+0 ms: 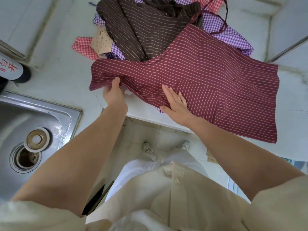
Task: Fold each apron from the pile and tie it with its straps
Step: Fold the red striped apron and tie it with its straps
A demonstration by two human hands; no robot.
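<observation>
Head: sink (70, 114) holds drain plug (37, 139); left hand (114, 95) grips apron (216, 72).

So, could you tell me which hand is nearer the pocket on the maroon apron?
Right. The right hand lies flat just beside the pocket; the left hand grips the maroon apron at its edge, farther off.

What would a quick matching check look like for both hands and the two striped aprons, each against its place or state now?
Things:
1. left hand
2. right hand
3. brown striped apron
4. maroon striped apron

States:
A. heaped on the pile at the back
B. flat on fabric beside the pocket
C. spread over the counter's front edge
D. gripping a bunched fabric edge

Pairs: 1-D, 2-B, 3-A, 4-C.
</observation>
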